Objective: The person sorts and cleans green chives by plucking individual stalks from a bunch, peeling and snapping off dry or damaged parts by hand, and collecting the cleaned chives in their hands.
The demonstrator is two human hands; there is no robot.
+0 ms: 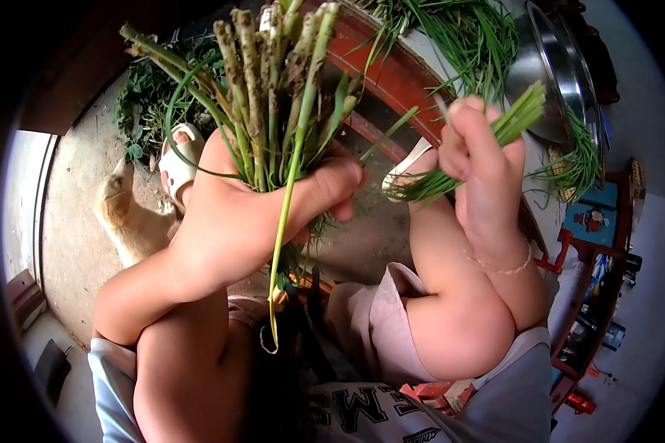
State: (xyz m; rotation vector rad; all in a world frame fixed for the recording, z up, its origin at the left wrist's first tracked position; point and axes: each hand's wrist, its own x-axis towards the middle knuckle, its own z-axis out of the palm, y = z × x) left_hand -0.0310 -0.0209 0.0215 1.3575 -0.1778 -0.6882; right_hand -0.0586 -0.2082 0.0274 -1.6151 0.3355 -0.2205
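My left hand (229,199) is closed around a thick bunch of green stalks (273,96). Their upper ends are brown with soil, and one long yellowish blade hangs down past my thumb. On the right, my right hand (488,155) is closed on a smaller bundle of chives (523,114), its pale ends pointing up and right and its thin leaves trailing left. A thin pale sliver stands beside the right fingertips; I cannot make out what it is. The two hands are apart, raised above my lap.
A heap of long green leaves (469,37) lies on the red-edged table (355,55) beside a metal basin (547,74). More chives (580,162) lie near it. Leafy plants (144,100) and a light-coloured animal (129,214) are on the floor at left, near my foot in a pale shoe (181,166).
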